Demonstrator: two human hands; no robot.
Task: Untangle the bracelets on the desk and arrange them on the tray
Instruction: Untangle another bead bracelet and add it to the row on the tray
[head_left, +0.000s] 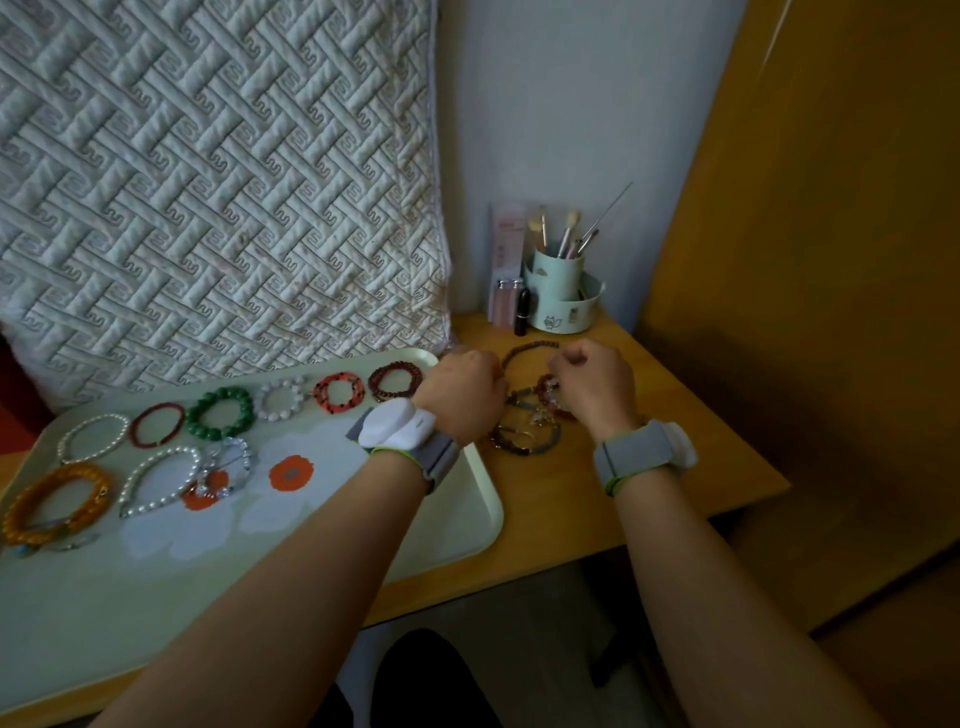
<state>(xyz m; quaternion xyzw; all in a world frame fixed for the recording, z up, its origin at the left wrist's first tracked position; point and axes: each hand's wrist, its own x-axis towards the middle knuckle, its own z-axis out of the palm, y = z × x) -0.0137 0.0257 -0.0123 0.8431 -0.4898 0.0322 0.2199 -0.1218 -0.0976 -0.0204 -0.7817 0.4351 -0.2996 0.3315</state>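
Both forearms are reaching in from the near edge, and going left to right, the pale green tray (483, 519) is already carrying two rows of sorted bracelets, amber beads (54, 501) through to a dark red coil (396, 380). Left hand (462, 395) is curling closed over the tangled bracelets (530, 415) on the wooden desk (675, 467), while right hand (597, 382) is pinching shut on a reddish beaded strand (549, 388), so untangling looks nearly finished; next comes easing one loop free without dragging the rest.
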